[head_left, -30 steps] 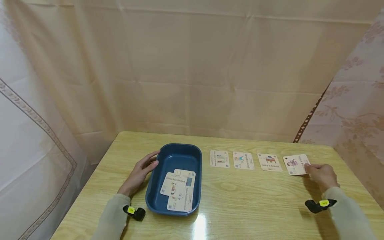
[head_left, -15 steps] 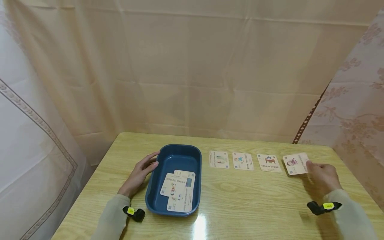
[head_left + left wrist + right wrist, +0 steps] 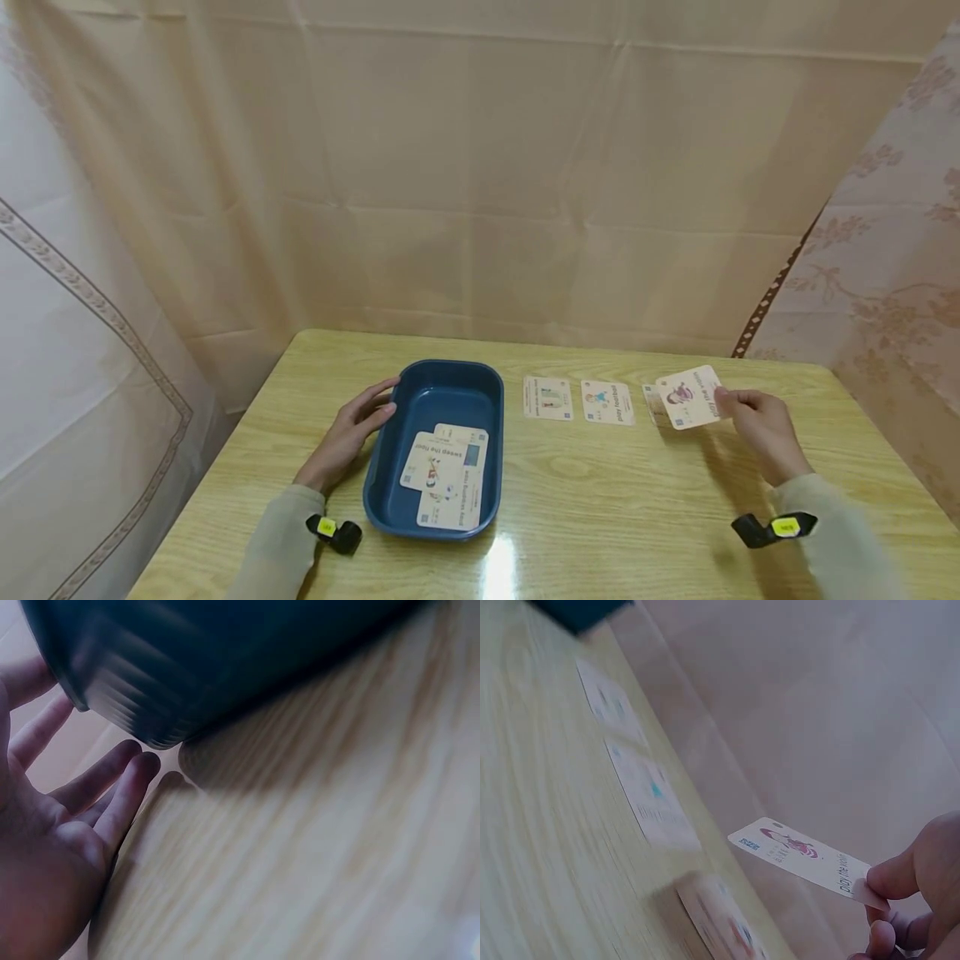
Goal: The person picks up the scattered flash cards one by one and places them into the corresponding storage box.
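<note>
My right hand [image 3: 767,432] pinches a flash card [image 3: 687,398] at its right edge. The card reads "play the violin" and hangs tilted above the table, covering most of the "take a break" card [image 3: 654,407] in the head view. In the right wrist view, thumb and fingers grip the corner of the violin card [image 3: 802,859], clear of the tabletop. My left hand [image 3: 347,435] rests against the left rim of a blue tray [image 3: 495,467], its fingers loosely extended. A "sweep the floor" card [image 3: 429,458] overlaps a "play skipping rope" card [image 3: 457,508] inside the tray.
Right of the tray, another card [image 3: 548,398] and a "play football" card [image 3: 608,403] lie in a row on the wooden table [image 3: 585,508]. Beige cloth [image 3: 465,208] hangs behind the table's back edge.
My right hand has lifted the violin card from the right end of the row and carried it left, over the "take a break" card. The left hand and tray stay put.
</note>
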Action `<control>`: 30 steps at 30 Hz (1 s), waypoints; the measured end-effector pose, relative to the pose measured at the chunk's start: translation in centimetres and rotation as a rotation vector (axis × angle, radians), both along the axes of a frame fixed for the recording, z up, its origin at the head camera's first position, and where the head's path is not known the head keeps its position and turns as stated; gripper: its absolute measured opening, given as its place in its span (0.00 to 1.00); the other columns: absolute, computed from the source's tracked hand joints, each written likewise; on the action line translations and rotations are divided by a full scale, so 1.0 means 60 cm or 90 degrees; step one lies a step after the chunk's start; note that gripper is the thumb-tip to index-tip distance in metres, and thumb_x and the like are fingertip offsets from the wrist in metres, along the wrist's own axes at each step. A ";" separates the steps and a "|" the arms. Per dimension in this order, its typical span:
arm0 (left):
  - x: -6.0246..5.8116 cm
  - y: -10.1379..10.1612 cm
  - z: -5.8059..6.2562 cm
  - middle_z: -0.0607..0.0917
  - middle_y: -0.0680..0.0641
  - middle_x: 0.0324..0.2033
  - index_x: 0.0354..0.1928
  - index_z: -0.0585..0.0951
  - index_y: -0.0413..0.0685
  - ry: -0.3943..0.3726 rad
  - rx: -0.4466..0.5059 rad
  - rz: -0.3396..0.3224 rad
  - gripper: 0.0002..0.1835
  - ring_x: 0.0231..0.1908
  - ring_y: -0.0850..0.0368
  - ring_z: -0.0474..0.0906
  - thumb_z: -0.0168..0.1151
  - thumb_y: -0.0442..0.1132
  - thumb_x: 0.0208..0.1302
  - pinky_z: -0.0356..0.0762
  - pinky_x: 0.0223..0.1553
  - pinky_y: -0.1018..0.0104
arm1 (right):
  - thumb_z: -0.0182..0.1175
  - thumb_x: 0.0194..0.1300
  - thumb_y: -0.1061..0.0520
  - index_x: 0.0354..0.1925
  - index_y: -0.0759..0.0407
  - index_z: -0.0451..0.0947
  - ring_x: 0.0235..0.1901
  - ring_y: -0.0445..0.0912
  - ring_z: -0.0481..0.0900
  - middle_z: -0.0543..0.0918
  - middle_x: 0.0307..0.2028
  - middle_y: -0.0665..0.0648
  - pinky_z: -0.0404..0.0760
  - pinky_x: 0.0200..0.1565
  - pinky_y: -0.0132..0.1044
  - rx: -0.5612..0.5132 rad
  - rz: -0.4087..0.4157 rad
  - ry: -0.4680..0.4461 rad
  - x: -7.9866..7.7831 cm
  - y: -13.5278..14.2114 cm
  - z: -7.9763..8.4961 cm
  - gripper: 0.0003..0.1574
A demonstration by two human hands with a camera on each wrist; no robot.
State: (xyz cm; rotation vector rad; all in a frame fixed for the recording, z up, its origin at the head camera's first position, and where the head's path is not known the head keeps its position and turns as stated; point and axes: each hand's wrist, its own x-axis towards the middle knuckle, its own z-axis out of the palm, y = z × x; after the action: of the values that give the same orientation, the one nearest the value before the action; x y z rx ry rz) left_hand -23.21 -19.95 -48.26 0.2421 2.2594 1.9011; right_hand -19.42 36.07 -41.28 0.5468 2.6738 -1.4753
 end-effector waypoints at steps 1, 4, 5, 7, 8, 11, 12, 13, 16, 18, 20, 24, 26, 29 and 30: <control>0.000 0.000 0.000 0.67 0.40 0.72 0.76 0.66 0.56 0.000 0.000 -0.001 0.29 0.70 0.39 0.64 0.56 0.51 0.77 0.62 0.69 0.39 | 0.40 0.80 0.38 0.67 0.81 0.60 0.59 0.66 0.67 0.66 0.63 0.79 0.71 0.55 0.58 0.000 0.006 0.007 0.000 -0.014 0.001 0.47; 0.000 -0.001 0.001 0.66 0.40 0.73 0.76 0.66 0.54 0.002 -0.001 -0.006 0.29 0.70 0.38 0.63 0.55 0.50 0.77 0.61 0.69 0.39 | 0.42 0.81 0.40 0.64 0.80 0.64 0.53 0.59 0.70 0.72 0.57 0.75 0.73 0.48 0.47 -0.006 0.031 0.028 0.000 -0.055 0.003 0.42; 0.000 0.000 0.002 0.67 0.39 0.73 0.76 0.66 0.54 0.005 -0.001 -0.006 0.29 0.70 0.38 0.64 0.55 0.50 0.77 0.62 0.69 0.39 | 0.43 0.81 0.41 0.62 0.79 0.66 0.51 0.57 0.71 0.74 0.55 0.72 0.73 0.45 0.44 -0.011 0.037 0.035 0.000 -0.070 0.004 0.40; 0.000 0.000 0.003 0.67 0.40 0.72 0.76 0.66 0.54 0.007 -0.003 -0.008 0.29 0.70 0.38 0.64 0.55 0.50 0.78 0.62 0.69 0.39 | 0.45 0.81 0.44 0.60 0.77 0.69 0.47 0.54 0.71 0.76 0.51 0.68 0.72 0.42 0.40 -0.018 0.053 0.047 0.002 -0.097 0.007 0.35; 0.000 0.001 0.004 0.67 0.40 0.72 0.76 0.66 0.54 0.008 -0.004 -0.008 0.29 0.70 0.39 0.64 0.55 0.50 0.78 0.62 0.69 0.40 | 0.46 0.81 0.45 0.58 0.76 0.70 0.46 0.52 0.71 0.76 0.49 0.66 0.72 0.41 0.38 -0.024 0.060 0.053 0.002 -0.111 0.009 0.33; 0.000 0.001 0.005 0.68 0.40 0.72 0.75 0.66 0.54 0.010 -0.005 -0.007 0.29 0.69 0.39 0.65 0.56 0.50 0.77 0.63 0.69 0.40 | 0.49 0.81 0.48 0.55 0.75 0.72 0.42 0.49 0.71 0.78 0.44 0.62 0.72 0.39 0.35 -0.043 0.083 0.074 0.003 -0.152 0.016 0.28; 0.000 0.001 0.005 0.68 0.40 0.72 0.75 0.66 0.55 0.009 -0.004 -0.005 0.29 0.69 0.39 0.66 0.56 0.50 0.77 0.63 0.69 0.40 | 0.50 0.80 0.49 0.53 0.75 0.73 0.41 0.48 0.71 0.78 0.43 0.60 0.72 0.38 0.35 -0.050 0.091 0.083 0.003 -0.166 0.018 0.26; 0.001 0.001 0.005 0.68 0.40 0.72 0.75 0.66 0.55 0.007 -0.004 -0.002 0.29 0.69 0.39 0.66 0.56 0.50 0.77 0.63 0.69 0.40 | 0.51 0.80 0.50 0.52 0.74 0.74 0.40 0.48 0.71 0.78 0.41 0.59 0.72 0.37 0.35 -0.058 0.098 0.091 0.003 -0.180 0.020 0.25; 0.003 -0.001 0.003 0.68 0.40 0.71 0.75 0.66 0.56 0.001 -0.004 0.004 0.29 0.69 0.39 0.66 0.56 0.50 0.77 0.62 0.69 0.39 | 0.54 0.79 0.54 0.47 0.72 0.76 0.36 0.46 0.70 0.77 0.36 0.57 0.71 0.34 0.34 -0.076 0.121 0.113 0.003 -0.221 0.023 0.19; 0.004 -0.004 0.002 0.69 0.41 0.71 0.75 0.67 0.58 -0.004 -0.005 0.010 0.29 0.68 0.40 0.67 0.57 0.51 0.76 0.63 0.69 0.39 | 0.55 0.78 0.56 0.45 0.71 0.77 0.35 0.46 0.69 0.76 0.35 0.56 0.69 0.33 0.33 -0.089 0.135 0.121 0.005 -0.249 0.023 0.16; 0.005 -0.006 0.000 0.69 0.41 0.71 0.75 0.67 0.58 -0.004 -0.005 0.010 0.29 0.68 0.40 0.67 0.57 0.51 0.76 0.63 0.69 0.39 | 0.56 0.77 0.57 0.43 0.69 0.77 0.35 0.46 0.69 0.75 0.34 0.55 0.69 0.33 0.33 -0.102 0.152 0.125 0.008 -0.277 0.022 0.14; 0.007 -0.011 -0.002 0.70 0.41 0.70 0.75 0.67 0.57 0.001 0.001 0.017 0.29 0.68 0.40 0.67 0.57 0.50 0.76 0.63 0.68 0.40 | 0.57 0.76 0.57 0.42 0.68 0.79 0.34 0.46 0.69 0.75 0.32 0.55 0.68 0.33 0.33 -0.117 0.190 0.141 0.013 -0.326 0.020 0.12; 0.009 -0.014 -0.003 0.69 0.41 0.71 0.75 0.67 0.57 -0.001 0.000 0.022 0.29 0.68 0.41 0.67 0.57 0.50 0.76 0.63 0.69 0.39 | 0.58 0.76 0.57 0.41 0.67 0.79 0.34 0.46 0.69 0.75 0.31 0.55 0.68 0.33 0.33 -0.120 0.205 0.149 0.014 -0.348 0.019 0.12; 0.011 -0.018 -0.003 0.69 0.42 0.71 0.75 0.67 0.57 -0.005 -0.004 0.027 0.29 0.68 0.40 0.66 0.57 0.50 0.76 0.62 0.69 0.39 | 0.60 0.74 0.57 0.38 0.65 0.80 0.33 0.46 0.70 0.74 0.29 0.54 0.67 0.33 0.33 -0.119 0.220 0.160 0.017 -0.380 0.015 0.10; 0.012 -0.019 -0.003 0.69 0.42 0.71 0.75 0.67 0.57 -0.007 -0.007 0.026 0.29 0.68 0.40 0.66 0.57 0.51 0.76 0.62 0.69 0.38 | 0.61 0.74 0.57 0.38 0.64 0.80 0.32 0.46 0.70 0.74 0.29 0.54 0.66 0.32 0.32 -0.118 0.225 0.164 0.018 -0.389 0.014 0.10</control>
State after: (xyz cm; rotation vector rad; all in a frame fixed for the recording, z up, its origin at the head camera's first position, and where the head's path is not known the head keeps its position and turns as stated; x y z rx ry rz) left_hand -22.47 -21.11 -48.42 0.1842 2.2847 1.9047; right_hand -18.36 12.74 -40.46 -0.1304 2.5849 -1.7501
